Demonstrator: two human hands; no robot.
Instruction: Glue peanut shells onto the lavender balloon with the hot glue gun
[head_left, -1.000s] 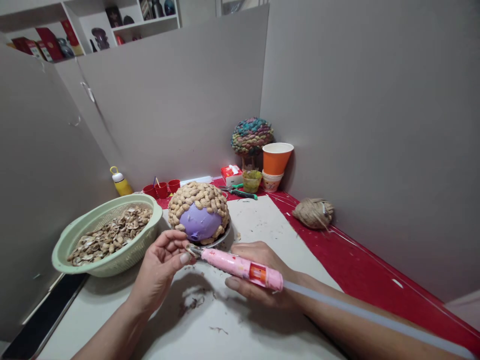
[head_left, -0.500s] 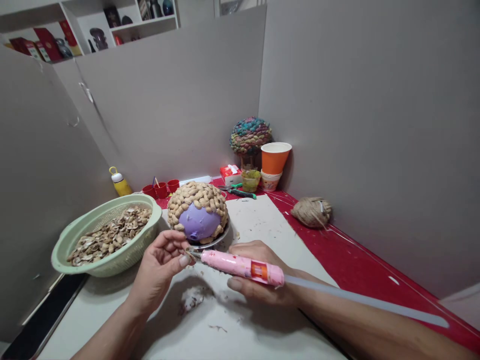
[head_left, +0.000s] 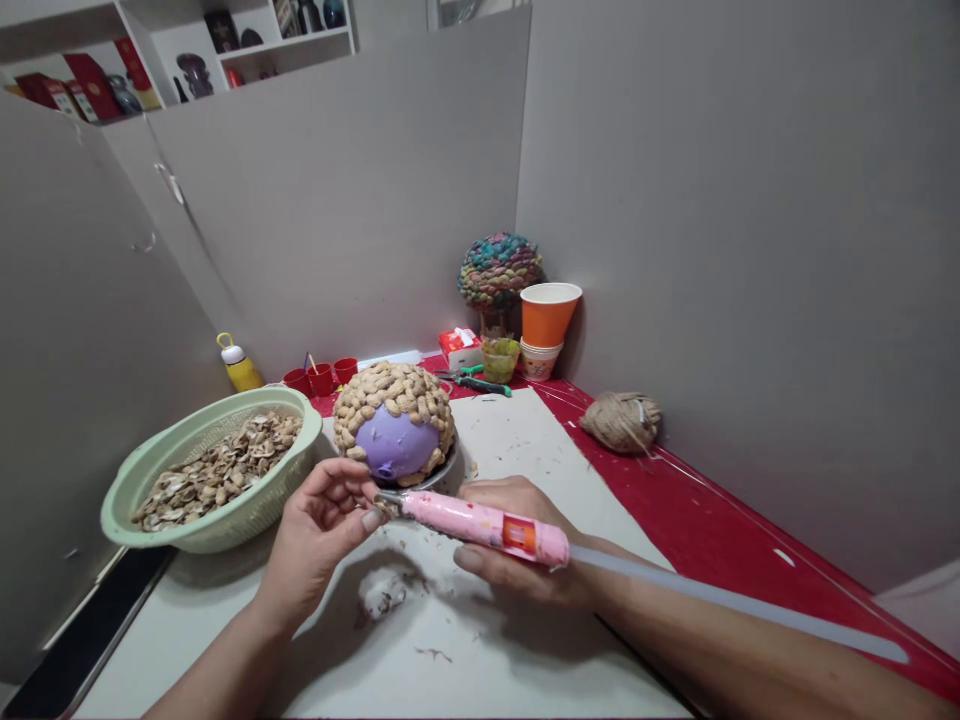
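My right hand (head_left: 517, 560) is wrapped round a pink hot glue gun (head_left: 457, 520), and a long pale glue stick (head_left: 750, 605) runs out of its back end. The gun's metal nozzle points left, at the fingertips of my left hand (head_left: 322, 530). Those fingers pinch a small brownish peanut shell (head_left: 387, 508), partly hidden by the nozzle and thumb. Just beyond them sits a purple balloon (head_left: 397, 442) in a metal dish (head_left: 448, 470). Peanut shells (head_left: 390, 385) cover its top and sides, and a bare purple patch faces me.
A green colander (head_left: 289, 500) of peanut shells stands at left. At the back are red cups (head_left: 321, 380), a yellow bottle (head_left: 241, 370), pliers (head_left: 484, 385), paper cups (head_left: 551, 315) and a colourful tree-shaped craft (head_left: 499, 270). A twine bundle (head_left: 621, 422) lies right.
The glue gun's nozzle has risen slightly and shifted a little left over the shell in my left fingers. Both hands otherwise keep almost the same place.
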